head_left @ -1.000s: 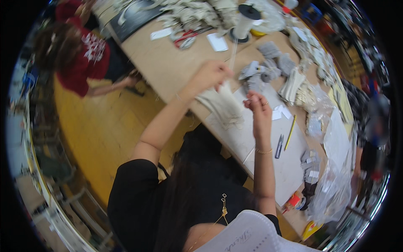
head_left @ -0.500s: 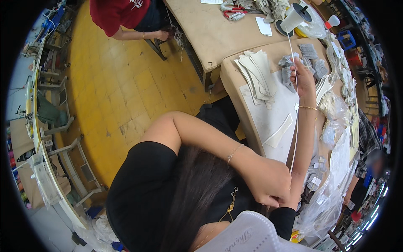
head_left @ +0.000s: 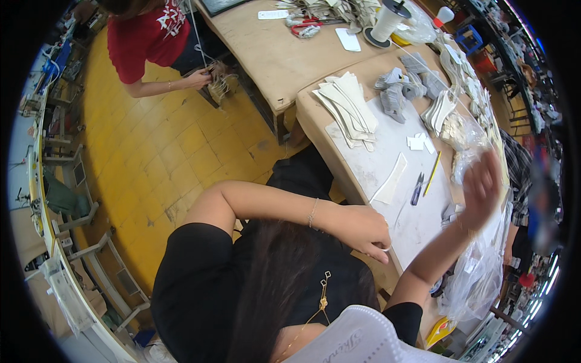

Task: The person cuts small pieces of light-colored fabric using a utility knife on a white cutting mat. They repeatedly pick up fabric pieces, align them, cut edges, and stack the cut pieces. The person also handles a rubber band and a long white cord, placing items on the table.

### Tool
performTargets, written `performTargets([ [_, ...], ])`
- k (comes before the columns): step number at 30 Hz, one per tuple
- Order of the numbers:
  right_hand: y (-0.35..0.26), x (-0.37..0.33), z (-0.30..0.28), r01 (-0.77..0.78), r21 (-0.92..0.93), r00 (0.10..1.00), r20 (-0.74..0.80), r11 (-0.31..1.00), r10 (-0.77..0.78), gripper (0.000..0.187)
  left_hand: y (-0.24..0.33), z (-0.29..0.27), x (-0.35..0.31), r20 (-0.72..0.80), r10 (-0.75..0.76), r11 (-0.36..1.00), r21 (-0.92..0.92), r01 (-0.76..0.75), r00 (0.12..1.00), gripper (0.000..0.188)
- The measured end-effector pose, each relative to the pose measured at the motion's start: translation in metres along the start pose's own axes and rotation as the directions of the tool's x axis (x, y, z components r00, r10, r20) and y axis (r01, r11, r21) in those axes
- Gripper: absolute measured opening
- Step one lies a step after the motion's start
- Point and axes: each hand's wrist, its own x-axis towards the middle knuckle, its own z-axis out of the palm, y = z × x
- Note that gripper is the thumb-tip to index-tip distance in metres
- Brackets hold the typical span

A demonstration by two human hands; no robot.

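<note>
My left hand (head_left: 363,233) is closed in front of my chest, a short bit of white cord (head_left: 385,249) showing at its fingertips. Raised over the right side of the table, my right hand (head_left: 483,184) is smeared by motion, so its fingers cannot be read. From the white spool (head_left: 385,23), a thin line of cord runs toward that hand. Between the hands, a cream cloth piece (head_left: 392,179), dark-handled thread snips (head_left: 417,189) and a yellow pencil (head_left: 432,173) lie on the white board (head_left: 405,221).
A stack of cream pieces (head_left: 350,112), grey bundles (head_left: 392,97) and small white cards (head_left: 416,143) lie farther back. Clear plastic bags (head_left: 472,284) line the right edge. Red-handled scissors (head_left: 302,27) rest on the far table. A person in a red shirt (head_left: 145,51) handles strands at left.
My right hand has swung right and nearer, away from the grey bundles, uncovering the snips, pencil and cards. The cord no longer stretches between my hands. My left hand has risen and shifted left.
</note>
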Motion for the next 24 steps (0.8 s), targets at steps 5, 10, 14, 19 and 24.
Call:
performTargets([
  [5,-0.064,-0.207,0.031,0.657,0.225,0.748,-0.073,0.720,-0.659,0.017,-0.025,0.005,0.009,0.141,-0.059,0.998,-0.018,0.062,0.988,0.059],
  [10,-0.071,-0.340,0.107,0.863,0.272,0.451,-0.036,0.425,-0.892,0.019,-0.056,-0.021,0.030,-0.129,-0.186,0.895,-0.431,0.114,0.974,0.044],
  [14,-0.060,-0.392,0.120,0.907,0.047,0.420,-0.101,0.418,-0.902,0.016,-0.086,-0.051,0.047,-0.283,-0.418,0.420,-0.903,-0.092,0.863,0.048],
  [19,-0.054,-0.466,0.112,0.883,-0.239,0.356,-0.223,0.404,-0.908,0.018,-0.128,-0.081,0.066,-0.350,-0.521,-0.110,-0.877,-0.468,0.779,0.047],
  [24,-0.045,-0.565,0.113,0.753,-0.529,0.193,-0.392,0.392,-0.900,0.025,-0.166,-0.117,0.089,-0.363,-0.600,-0.202,-0.794,-0.574,0.713,0.041],
])
